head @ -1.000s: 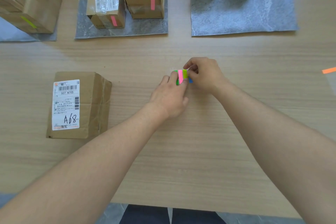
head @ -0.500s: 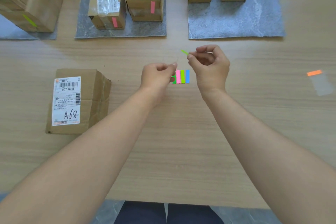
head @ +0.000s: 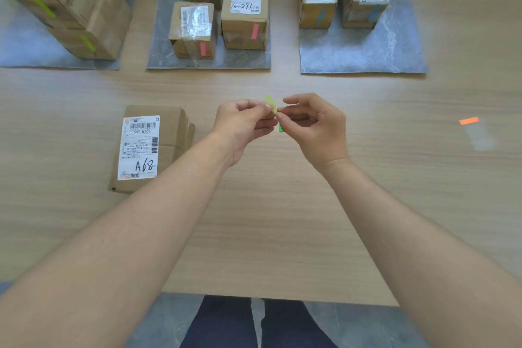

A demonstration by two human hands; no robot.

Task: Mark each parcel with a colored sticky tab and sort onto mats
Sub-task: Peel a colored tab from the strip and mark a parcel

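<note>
We are pinching a green sticky tab (head: 270, 104) between the curled fingertips of our left hand (head: 243, 124) and right hand (head: 313, 127), holding it above the middle of the table (head: 282, 220). The A68 parcel (head: 149, 150) is lying near the table's left edge, label facing up.

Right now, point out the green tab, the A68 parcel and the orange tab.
green tab (head: 270, 104): head view, its coloured middle.
A68 parcel (head: 139, 147): head view, its white label.
orange tab (head: 469, 120): head view, its middle.
</note>
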